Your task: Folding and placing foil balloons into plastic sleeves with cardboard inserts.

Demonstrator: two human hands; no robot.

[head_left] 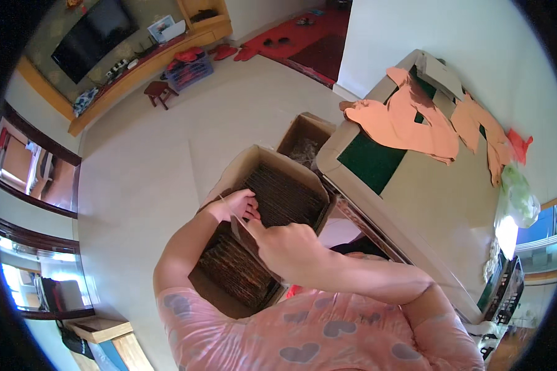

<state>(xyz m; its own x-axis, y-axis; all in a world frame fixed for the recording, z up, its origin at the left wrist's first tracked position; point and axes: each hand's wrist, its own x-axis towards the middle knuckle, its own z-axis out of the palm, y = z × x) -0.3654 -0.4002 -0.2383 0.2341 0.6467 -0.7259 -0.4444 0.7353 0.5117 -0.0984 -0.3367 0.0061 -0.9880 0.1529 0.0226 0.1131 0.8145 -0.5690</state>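
A cardboard box (228, 171) filled with a tight row of dark brown, thin-edged pieces (291, 196) lies in front of me. Nearer my body, a second carton (211, 290) holds similar brown pieces (236, 267). My left hand (236, 205) is over the edge between the two, its fingers loosely bent and apart, with nothing visible in them. A thin pale band (230, 211) runs taut across the left wrist to my right hand (286, 250). The right fingers are closed at the band's end; the fingertips are partly hidden.
At the right stands a table (436, 213) bearing orange cut sheets (414, 123) and a green mat (371, 162). A smaller open carton (306, 130) sits beside its corner. Farther off are a wooden stool (161, 91), a blue crate (190, 73) and a red rug (291, 43).
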